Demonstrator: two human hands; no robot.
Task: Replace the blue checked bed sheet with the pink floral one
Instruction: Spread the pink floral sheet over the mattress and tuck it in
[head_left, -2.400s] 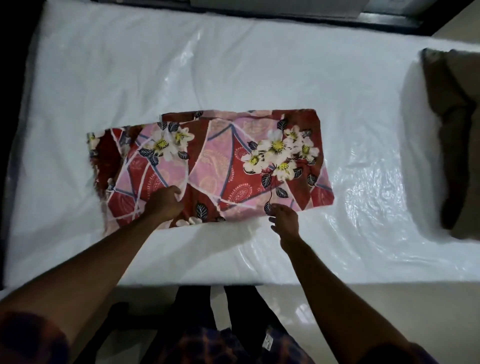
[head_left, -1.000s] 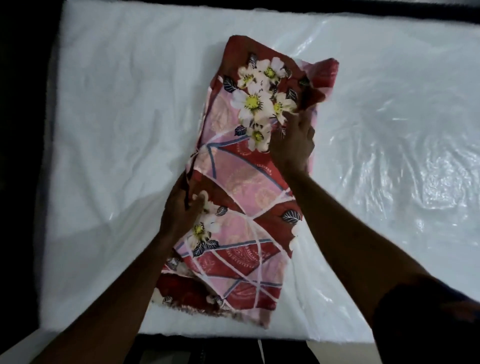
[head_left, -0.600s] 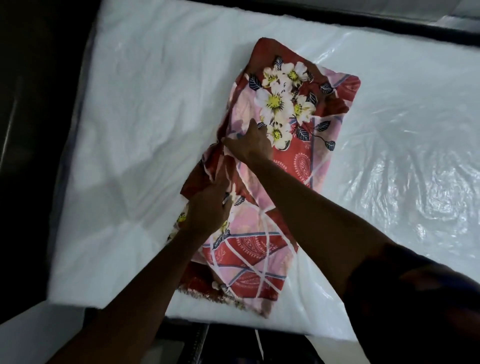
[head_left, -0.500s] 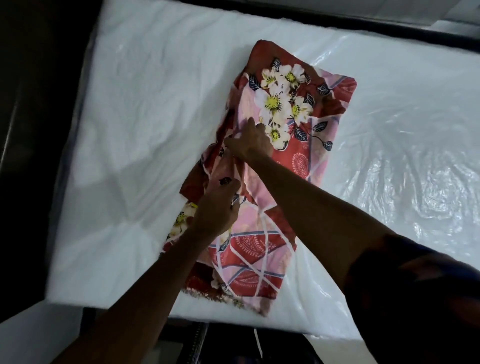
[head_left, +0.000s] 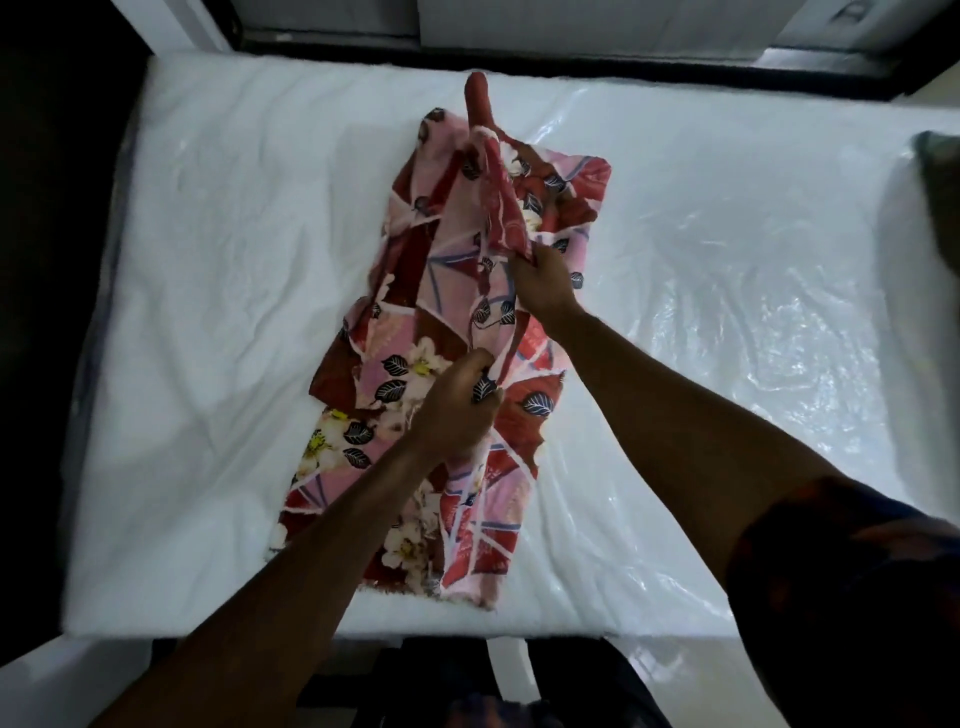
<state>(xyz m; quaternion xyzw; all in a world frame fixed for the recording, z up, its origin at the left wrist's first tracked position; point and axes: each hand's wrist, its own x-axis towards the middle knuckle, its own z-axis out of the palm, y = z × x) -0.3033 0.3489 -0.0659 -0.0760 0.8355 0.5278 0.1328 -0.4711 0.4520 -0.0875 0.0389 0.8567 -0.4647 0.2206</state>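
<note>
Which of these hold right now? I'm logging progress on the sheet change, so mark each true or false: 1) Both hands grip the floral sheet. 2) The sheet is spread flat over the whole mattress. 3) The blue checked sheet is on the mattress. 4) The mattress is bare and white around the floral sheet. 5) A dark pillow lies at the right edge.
1) True: the left hand and right hand each pinch folds of the floral sheet.
2) False: it is bunched and part folded, in a strip across the middle of the mattress.
3) False: no blue checked sheet is in view.
4) True.
5) True: a dark pillow shows at the right edge.
</note>
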